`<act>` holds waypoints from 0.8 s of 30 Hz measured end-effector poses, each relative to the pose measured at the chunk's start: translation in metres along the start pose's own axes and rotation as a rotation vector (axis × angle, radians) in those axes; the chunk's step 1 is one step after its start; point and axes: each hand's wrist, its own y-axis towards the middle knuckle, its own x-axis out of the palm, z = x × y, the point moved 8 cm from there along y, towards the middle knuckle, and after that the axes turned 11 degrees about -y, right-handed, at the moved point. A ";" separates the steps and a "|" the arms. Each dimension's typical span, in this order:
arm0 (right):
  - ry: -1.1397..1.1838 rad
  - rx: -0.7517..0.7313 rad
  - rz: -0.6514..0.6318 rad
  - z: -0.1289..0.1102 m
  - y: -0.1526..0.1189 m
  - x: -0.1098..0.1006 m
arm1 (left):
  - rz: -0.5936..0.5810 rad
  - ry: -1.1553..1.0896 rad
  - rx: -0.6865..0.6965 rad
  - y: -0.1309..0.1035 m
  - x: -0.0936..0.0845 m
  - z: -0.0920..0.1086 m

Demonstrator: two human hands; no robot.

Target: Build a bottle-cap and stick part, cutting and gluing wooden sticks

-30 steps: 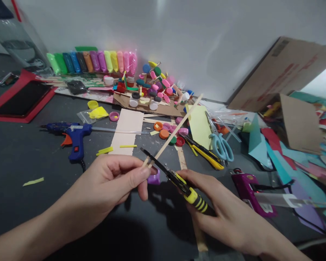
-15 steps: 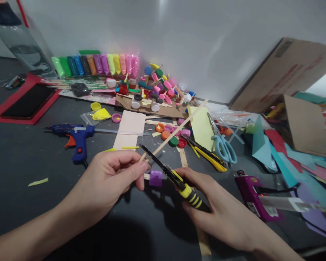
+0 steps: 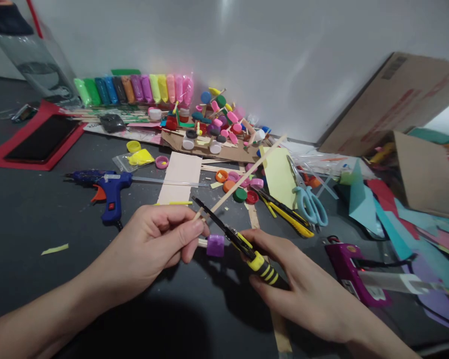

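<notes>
A thin wooden stick (image 3: 249, 172) slants up to the right from the fingertips of my left hand (image 3: 164, 239), which is closed in a pinch. Below it, a few pale sticks with a purple block (image 3: 215, 246) at their end poke out by the same hand; whether my fingers grip them too is hidden. My right hand (image 3: 295, 284) is closed on a cutter (image 3: 262, 268) with a thin black blade and a striped yellow-and-black grip. The blade lies across the stick close to my left fingertips and appears to touch it.
A blue glue gun (image 3: 112, 197) lies at left, near a phone (image 3: 41, 137) on red paper. Beyond my hands are bottle caps (image 3: 240, 194), a yellow utility knife (image 3: 290, 219) and scissors (image 3: 310, 204). A purple device (image 3: 353, 271) and paper scraps (image 3: 362, 204) lie right.
The view has shifted very slightly, so the table items sit a little farther right. Both hands, the stick and the cutter keep nearly the same pose.
</notes>
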 end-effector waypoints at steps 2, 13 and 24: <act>0.019 -0.003 0.000 -0.002 0.000 0.000 | -0.020 -0.039 -0.006 -0.001 0.001 -0.001; 0.043 0.026 0.000 -0.004 0.004 0.003 | 0.158 0.004 0.140 0.000 -0.005 0.011; 0.061 0.039 -0.017 -0.005 0.004 0.002 | 0.103 -0.058 0.095 -0.002 -0.004 0.006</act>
